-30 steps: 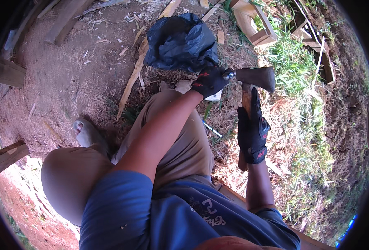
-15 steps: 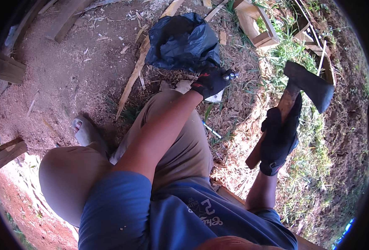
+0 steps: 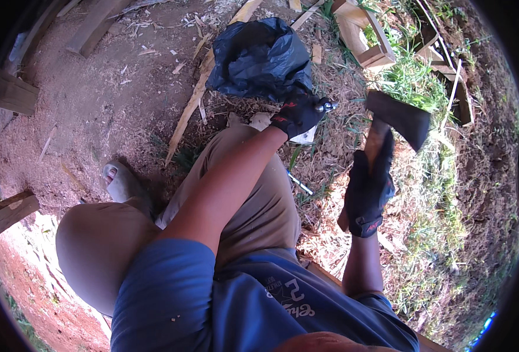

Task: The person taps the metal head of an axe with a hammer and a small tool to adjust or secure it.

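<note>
A hatchet with a dark steel head and a wooden handle is in my right hand, which wears a black glove. One gloved finger stretches up along the handle toward the head. The hatchet's head is raised to the right of my left hand. That hand, also gloved in black, is closed around a tool with a shiny metal end; the rest of it is hidden in the fist, so its kind does not show. Just beyond the left hand lies a crumpled black plastic bag. A white piece shows beneath the hand.
A wooden box frame lies at the far right on grass. A long wood strip runs beside the bag. A thin blue-and-white stick is near my knee. Several timber pieces stand at the left, with wood chips scattered around.
My right hand has swung the hatchet leftward, closer to my left hand. My left hand keeps its hold on the metal-ended tool, almost in the same place.
</note>
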### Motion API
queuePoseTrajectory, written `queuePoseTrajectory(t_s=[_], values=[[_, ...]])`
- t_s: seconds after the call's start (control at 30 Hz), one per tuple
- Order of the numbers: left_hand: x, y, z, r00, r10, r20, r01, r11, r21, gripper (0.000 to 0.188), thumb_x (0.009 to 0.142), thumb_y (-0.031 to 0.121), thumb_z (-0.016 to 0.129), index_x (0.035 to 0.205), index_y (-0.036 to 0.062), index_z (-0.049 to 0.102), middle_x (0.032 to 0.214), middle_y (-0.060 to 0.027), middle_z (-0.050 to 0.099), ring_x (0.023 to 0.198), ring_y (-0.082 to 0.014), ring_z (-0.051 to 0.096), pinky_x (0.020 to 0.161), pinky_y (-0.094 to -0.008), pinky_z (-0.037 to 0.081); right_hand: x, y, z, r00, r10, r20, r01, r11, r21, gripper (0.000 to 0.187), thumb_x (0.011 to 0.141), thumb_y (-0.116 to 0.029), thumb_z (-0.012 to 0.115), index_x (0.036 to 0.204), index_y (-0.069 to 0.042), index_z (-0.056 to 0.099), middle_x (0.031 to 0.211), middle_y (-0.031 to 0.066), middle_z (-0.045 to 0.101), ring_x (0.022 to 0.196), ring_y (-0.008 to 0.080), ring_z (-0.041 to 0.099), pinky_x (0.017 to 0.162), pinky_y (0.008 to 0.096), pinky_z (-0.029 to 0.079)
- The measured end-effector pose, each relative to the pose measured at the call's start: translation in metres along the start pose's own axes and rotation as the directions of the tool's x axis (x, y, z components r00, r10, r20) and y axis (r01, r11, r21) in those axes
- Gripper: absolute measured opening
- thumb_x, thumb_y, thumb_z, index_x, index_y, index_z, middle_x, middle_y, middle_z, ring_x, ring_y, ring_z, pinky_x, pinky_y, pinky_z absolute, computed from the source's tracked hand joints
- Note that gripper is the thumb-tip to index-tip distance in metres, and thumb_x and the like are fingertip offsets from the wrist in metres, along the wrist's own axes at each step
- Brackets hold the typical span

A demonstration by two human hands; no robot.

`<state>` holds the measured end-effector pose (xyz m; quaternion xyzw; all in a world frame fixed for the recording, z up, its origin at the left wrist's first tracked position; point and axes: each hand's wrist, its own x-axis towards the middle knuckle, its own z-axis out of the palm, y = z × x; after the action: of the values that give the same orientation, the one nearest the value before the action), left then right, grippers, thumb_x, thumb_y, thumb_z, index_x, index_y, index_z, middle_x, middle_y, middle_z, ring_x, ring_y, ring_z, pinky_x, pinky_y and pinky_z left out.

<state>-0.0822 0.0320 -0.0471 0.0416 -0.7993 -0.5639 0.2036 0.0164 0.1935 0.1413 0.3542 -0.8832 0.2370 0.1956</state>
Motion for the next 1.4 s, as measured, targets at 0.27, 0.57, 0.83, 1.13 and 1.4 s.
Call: queuePoseTrajectory(t_s=[0.27,0.57,0.83,1.13,1.4], values=[[0.003,-0.022,0.009,0.994,-0.085,0.065,0.089,0.994,-0.057,0.029,0.103,0.038,0.058,0.108,0.0161,0.077,0.094,-0.019,0.075,0.093,-0.0379,0.071,0.084,-0.0473,0.053,0.038,-0.061,-0.037,0.937,0.275,-0.216,-0.244,0.956,0.16,0.065,0.107,-0.013,0.059,0.166,-0.009,0.034,0.088,0.0037,0.068,0.066,0.0092,0.061,0.058,0.0277,0.05],[0.004,-0.032,0.011,0.989,-0.039,0.145,0.045,0.998,-0.034,0.032,0.106,0.039,0.053,0.114,0.0178,0.075,0.101,-0.0165,0.076,0.099,-0.0352,0.071,0.089,-0.0467,0.053,0.029,-0.054,-0.033,0.925,0.375,0.064,-0.378,0.924,0.06,0.064,0.106,-0.011,0.06,0.166,-0.014,0.038,0.083,0.0056,0.069,0.066,0.0107,0.064,0.059,0.0303,0.052],[0.002,-0.031,0.011,0.989,-0.113,0.091,0.125,0.982,-0.139,0.042,0.1,0.047,0.055,0.094,0.0118,0.078,0.097,-0.0199,0.076,0.094,-0.0378,0.07,0.087,-0.0476,0.052,0.006,-0.008,0.006,0.911,0.19,0.365,-0.103,0.964,-0.247,0.068,0.101,-0.017,0.067,0.164,-0.018,0.041,0.124,0.0293,0.071,0.095,0.0408,0.075,0.07,0.0449,0.056],[-0.002,-0.031,0.009,1.0,0.001,0.007,-0.001,0.998,-0.07,0.028,0.1,0.035,0.066,0.094,0.0088,0.073,0.09,-0.0137,0.072,0.09,-0.0337,0.069,0.082,-0.0475,0.051,0.005,-0.014,0.01,0.959,0.179,0.218,-0.114,0.953,-0.28,0.067,0.103,-0.012,0.062,0.165,-0.009,0.036,0.126,0.0265,0.071,0.103,0.0399,0.075,0.078,0.0447,0.057],[-0.004,-0.022,0.002,0.992,-0.124,0.026,0.126,0.989,-0.074,0.032,0.1,0.04,0.066,0.091,0.0103,0.073,0.092,-0.0204,0.073,0.096,-0.0354,0.068,0.089,-0.0448,0.052,0.029,-0.043,-0.023,0.93,0.333,-0.153,-0.299,0.931,0.21,0.062,0.107,-0.013,0.059,0.165,-0.009,0.036,0.089,0.0048,0.067,0.066,0.0099,0.059,0.059,0.0274,0.051]])
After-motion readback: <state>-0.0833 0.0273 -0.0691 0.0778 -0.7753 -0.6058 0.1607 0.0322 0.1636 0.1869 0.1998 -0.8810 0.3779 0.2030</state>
